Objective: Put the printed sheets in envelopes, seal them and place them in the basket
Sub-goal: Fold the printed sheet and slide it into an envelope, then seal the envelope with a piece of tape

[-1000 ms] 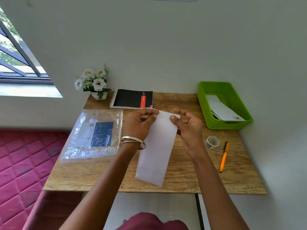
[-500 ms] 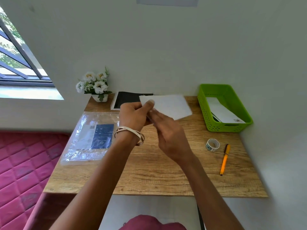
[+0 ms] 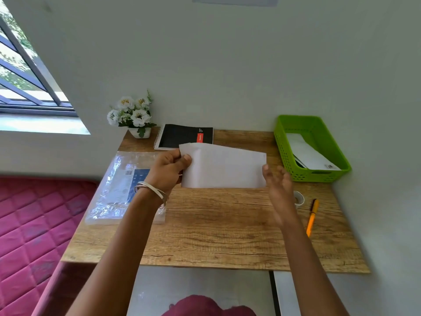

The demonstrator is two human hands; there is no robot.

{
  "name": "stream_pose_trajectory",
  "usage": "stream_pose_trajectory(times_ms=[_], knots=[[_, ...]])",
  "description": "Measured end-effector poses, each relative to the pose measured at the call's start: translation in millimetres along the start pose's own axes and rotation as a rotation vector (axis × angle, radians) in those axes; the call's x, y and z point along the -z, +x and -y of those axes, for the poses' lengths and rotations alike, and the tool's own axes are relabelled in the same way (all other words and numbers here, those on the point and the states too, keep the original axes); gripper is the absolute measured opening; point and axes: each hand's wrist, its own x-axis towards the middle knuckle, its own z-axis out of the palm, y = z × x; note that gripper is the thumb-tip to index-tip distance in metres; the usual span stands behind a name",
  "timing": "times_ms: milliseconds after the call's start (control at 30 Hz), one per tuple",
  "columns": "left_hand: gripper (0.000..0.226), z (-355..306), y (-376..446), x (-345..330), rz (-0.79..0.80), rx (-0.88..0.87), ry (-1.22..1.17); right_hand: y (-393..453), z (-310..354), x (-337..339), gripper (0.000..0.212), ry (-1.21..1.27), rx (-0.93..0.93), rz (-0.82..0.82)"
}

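Note:
A white envelope (image 3: 224,166) is held flat and lengthwise above the middle of the wooden desk (image 3: 216,226). My left hand (image 3: 169,169) pinches its left end between thumb and fingers. My right hand (image 3: 276,182) is at the envelope's right edge with fingers spread and relaxed, just touching or beside it. The green basket (image 3: 283,149) stands at the desk's back right with white envelopes (image 3: 307,155) lying inside.
A clear plastic pack of blue-printed sheets (image 3: 123,188) lies on the desk's left. A black notebook (image 3: 182,135) and a flower pot (image 3: 136,117) stand at the back. A tape roll (image 3: 299,198) and an orange pen (image 3: 312,216) lie at the right, near the wall.
The envelope hung upright from both hands, then swung up to lie lengthwise. My right hand crossed below it and now sits open at its right end.

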Motion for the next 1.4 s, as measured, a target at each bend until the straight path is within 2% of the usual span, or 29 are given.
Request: stream_pose_trajectory(times_ms=[67, 100, 167, 233, 300, 367, 500, 600, 733, 800, 967, 1100, 1200, 1300, 1400], knots=[[0.018, 7, 2, 2, 0.013, 0.075, -0.089, 4, -13, 5, 0.084, 0.095, -0.156, 0.149], [0.019, 12, 2, 2, 0.011, 0.120, -0.131, 5, -19, 6, 0.080, 0.116, -0.211, 0.201], [0.019, 25, 5, 2, -0.015, 0.196, -0.187, 4, -29, 8, 0.049, 0.177, -0.281, 0.235], [0.016, 41, 10, 3, -0.086, 0.227, -0.151, 2, -36, 8, 0.024, 0.252, -0.302, 0.194], [0.017, 59, 17, 6, -0.193, 0.226, -0.025, 2, -43, 10, 0.017, 0.231, -0.279, 0.118], [0.027, 74, 22, 8, -0.287, 0.223, 0.171, 4, -50, 13, 0.011, 0.089, -0.268, 0.045], [0.013, 98, 31, 5, -0.399, 0.200, 0.461, 3, -64, 15, 0.029, -0.248, -0.137, -0.036], [0.018, 106, 35, -1, -0.446, 0.173, 0.620, -3, -68, 13, 0.015, -0.418, -0.009, -0.058], [0.034, 115, 41, -8, -0.414, 0.102, 0.779, -7, -78, 5, 0.029, -0.619, 0.158, -0.107], [0.041, 122, 40, -10, -0.393, 0.082, 0.839, -9, -86, 0, 0.036, -0.735, 0.180, -0.117], [0.032, 137, 32, -15, -0.379, -0.072, 1.119, -13, -90, -2, 0.041, -0.826, 0.237, -0.125], [0.031, 135, 28, -26, -0.456, -0.103, 1.133, -9, -83, 11, 0.035, -0.693, 0.231, -0.091], [0.031, 132, 22, -39, -0.511, -0.178, 1.075, -2, -74, 36, 0.025, -0.676, 0.333, -0.230], [0.030, 127, 19, -53, -0.427, -0.288, 0.972, 9, -68, 70, 0.025, -0.839, 0.398, -0.356], [0.025, 122, 20, -72, -0.294, -0.396, 0.894, 24, -62, 92, 0.033, -1.041, 0.382, -0.262]])
